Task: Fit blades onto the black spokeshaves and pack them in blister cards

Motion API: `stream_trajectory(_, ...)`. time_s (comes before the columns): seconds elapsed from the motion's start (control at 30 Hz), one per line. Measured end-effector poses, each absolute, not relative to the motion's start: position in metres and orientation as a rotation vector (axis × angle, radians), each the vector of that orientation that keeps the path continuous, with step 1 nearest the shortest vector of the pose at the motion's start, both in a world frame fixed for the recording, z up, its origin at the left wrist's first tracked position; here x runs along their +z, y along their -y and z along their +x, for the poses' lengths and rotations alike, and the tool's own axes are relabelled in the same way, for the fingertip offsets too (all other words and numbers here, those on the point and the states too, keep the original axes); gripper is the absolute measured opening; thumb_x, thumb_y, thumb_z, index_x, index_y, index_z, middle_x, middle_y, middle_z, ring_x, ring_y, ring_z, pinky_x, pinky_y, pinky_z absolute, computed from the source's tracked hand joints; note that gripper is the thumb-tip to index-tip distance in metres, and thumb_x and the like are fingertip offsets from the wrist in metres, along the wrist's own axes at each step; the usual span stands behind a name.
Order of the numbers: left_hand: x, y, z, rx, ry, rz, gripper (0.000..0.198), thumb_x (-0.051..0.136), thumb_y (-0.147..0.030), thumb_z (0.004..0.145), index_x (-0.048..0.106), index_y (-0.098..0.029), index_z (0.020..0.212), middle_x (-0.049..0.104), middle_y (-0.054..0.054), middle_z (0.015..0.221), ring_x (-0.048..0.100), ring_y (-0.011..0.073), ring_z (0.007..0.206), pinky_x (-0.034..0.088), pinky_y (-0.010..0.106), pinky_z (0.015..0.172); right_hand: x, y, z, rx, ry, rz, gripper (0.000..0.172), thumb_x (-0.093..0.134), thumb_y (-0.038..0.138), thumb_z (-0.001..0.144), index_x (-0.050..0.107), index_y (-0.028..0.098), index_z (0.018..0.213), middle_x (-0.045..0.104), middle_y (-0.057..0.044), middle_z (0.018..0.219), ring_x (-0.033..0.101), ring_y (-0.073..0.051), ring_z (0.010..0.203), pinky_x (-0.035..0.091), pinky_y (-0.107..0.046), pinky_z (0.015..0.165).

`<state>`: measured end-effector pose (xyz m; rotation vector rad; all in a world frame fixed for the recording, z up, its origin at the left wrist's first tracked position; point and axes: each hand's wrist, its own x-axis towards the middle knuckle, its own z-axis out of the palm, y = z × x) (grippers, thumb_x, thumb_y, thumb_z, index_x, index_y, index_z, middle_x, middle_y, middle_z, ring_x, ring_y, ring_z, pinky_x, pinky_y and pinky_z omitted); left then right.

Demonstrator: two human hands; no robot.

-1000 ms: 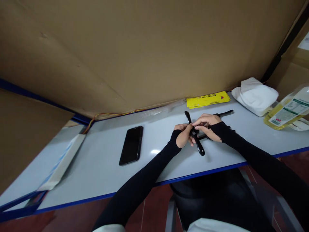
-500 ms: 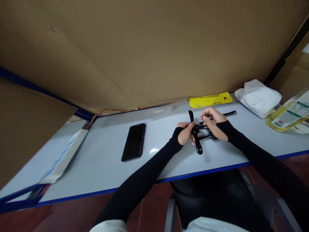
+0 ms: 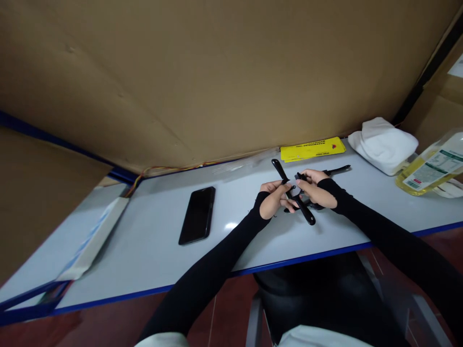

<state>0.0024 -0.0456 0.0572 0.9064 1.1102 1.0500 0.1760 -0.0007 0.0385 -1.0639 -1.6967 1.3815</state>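
Note:
Both of my hands meet over a black, glossy, long-armed part [image 3: 307, 214] just above the pale table [image 3: 144, 270]. My left hand [image 3: 273, 197] grips it from the left, its fingers closed around the middle. My right hand [image 3: 314, 190] holds it from the right, fingers curled on the centre where the arms cross. One arm of the part sticks up toward the wall, another points down toward the table's front edge. A further thin black piece [image 3: 338, 169] reaches right behind my right wrist; whether it is joined to the part is unclear. Both forearms wear black sleeves.
A black phone [image 3: 197, 215] lies face up left of my hands. A yellow card [image 3: 311, 148] lies by the cardboard wall, a white folded cloth [image 3: 383, 143] and a bottle of yellow liquid [image 3: 430, 168] at the right. A white flat package [image 3: 92, 241] sits at the far left.
The black part has turned in my hands: its lower arm now points more to the right. My right hand dropped from above the part to its centre.

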Motion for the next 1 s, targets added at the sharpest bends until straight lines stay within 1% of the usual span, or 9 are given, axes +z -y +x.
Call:
stream_trajectory(0.1, 0.057, 0.047, 0.005, 1.095, -1.109, 0.934, 0.047, 0.084, -0.042, 0.076, 0.071, -0.005, 0.102, 0.077, 0.013, 0.074, 0.076, 0.0272, 0.059, 0.06, 0.031, 0.044, 0.039, 0.0, 0.175, 1.443, 1.681, -1.113, 0.034, 0.068, 0.055, 0.089, 0.06, 0.022, 0.089, 0.061, 0.002, 0.065, 0.059, -0.014, 0.053, 0.048, -0.026, 0.05)
stream_trajectory(0.23, 0.058, 0.049, 0.008, 1.122, -1.164, 0.947, 0.054, 0.084, -0.045, 0.077, 0.071, -0.004, 0.11, 0.077, 0.012, 0.075, 0.074, 0.0253, 0.056, 0.057, 0.029, 0.038, 0.043, 0.005, 0.176, 1.382, 1.74, -1.077, 0.033, 0.072, 0.053, 0.087, 0.062, 0.021, 0.091, 0.065, 0.0, 0.07, 0.066, -0.017, 0.064, 0.052, -0.028, 0.058)
stream_trajectory(0.4, 0.059, 0.05, 0.008, 1.119, -1.16, 0.984, 0.054, 0.082, -0.046, 0.078, 0.071, -0.004, 0.109, 0.076, 0.012, 0.075, 0.074, 0.0252, 0.057, 0.058, 0.03, 0.038, 0.049, 0.006, 0.179, 1.231, 1.844, -1.045, 0.033, 0.075, 0.05, 0.083, 0.057, 0.022, 0.081, 0.065, 0.001, 0.07, 0.058, -0.014, 0.061, 0.046, -0.027, 0.058)
stream_trajectory(0.47, 0.06, 0.05, 0.007, 1.118, -1.177, 0.982, 0.052, 0.081, -0.045, 0.079, 0.071, -0.005, 0.11, 0.076, 0.011, 0.077, 0.075, 0.0248, 0.057, 0.057, 0.029, 0.037, 0.052, 0.004, 0.181, 1.198, 1.806, -1.087, 0.033, 0.074, 0.051, 0.084, 0.059, 0.022, 0.08, 0.066, 0.0, 0.069, 0.06, -0.015, 0.063, 0.048, -0.028, 0.059)
stream_trajectory(0.57, 0.061, 0.048, 0.005, 1.136, -1.206, 0.962, 0.048, 0.079, -0.043, 0.081, 0.07, -0.005, 0.108, 0.076, 0.01, 0.075, 0.073, 0.0231, 0.055, 0.057, 0.029, 0.037, 0.057, 0.001, 0.182, 1.114, 1.736, -1.127, 0.038, 0.075, 0.057, 0.084, 0.061, 0.021, 0.079, 0.067, -0.002, 0.071, 0.063, -0.018, 0.068, 0.052, -0.029, 0.06)
stream_trajectory(0.7, 0.059, 0.047, 0.003, 1.163, -1.188, 0.988, 0.049, 0.08, -0.045, 0.079, 0.069, -0.006, 0.105, 0.075, 0.009, 0.072, 0.071, 0.0216, 0.05, 0.058, 0.03, 0.038, 0.057, 0.002, 0.182, 1.207, 1.759, -1.101, 0.045, 0.073, 0.064, 0.084, 0.064, 0.02, 0.08, 0.07, -0.004, 0.074, 0.065, -0.019, 0.07, 0.053, -0.03, 0.062)
stream_trajectory(0.83, 0.053, 0.048, 0.005, 1.152, -1.166, 1.038, 0.054, 0.08, -0.049, 0.077, 0.069, -0.006, 0.11, 0.074, 0.007, 0.069, 0.072, 0.0241, 0.052, 0.057, 0.031, 0.034, 0.051, 0.004, 0.18, 1.262, 1.834, -1.116, 0.047, 0.083, 0.063, 0.073, 0.066, 0.019, 0.08, 0.066, -0.001, 0.067, 0.058, -0.015, 0.061, 0.046, -0.027, 0.056)
stream_trajectory(0.9, 0.052, 0.049, 0.006, 1.128, -1.162, 1.039, 0.051, 0.078, -0.049, 0.078, 0.07, -0.007, 0.105, 0.073, 0.008, 0.068, 0.072, 0.0246, 0.052, 0.057, 0.032, 0.035, 0.051, 0.005, 0.18, 1.254, 1.838, -1.125, 0.048, 0.084, 0.062, 0.071, 0.064, 0.019, 0.077, 0.064, 0.0, 0.065, 0.056, -0.014, 0.059, 0.044, -0.027, 0.055)
stream_trajectory(1.0, 0.053, 0.048, 0.006, 1.112, -1.178, 1.046, 0.043, 0.077, -0.049, 0.078, 0.068, -0.009, 0.093, 0.074, 0.01, 0.069, 0.071, 0.0244, 0.051, 0.057, 0.032, 0.035, 0.054, 0.003, 0.18, 1.291, 1.78, -1.121, 0.051, 0.082, 0.066, 0.07, 0.063, 0.02, 0.075, 0.065, -0.002, 0.068, 0.06, -0.016, 0.062, 0.047, -0.03, 0.059)
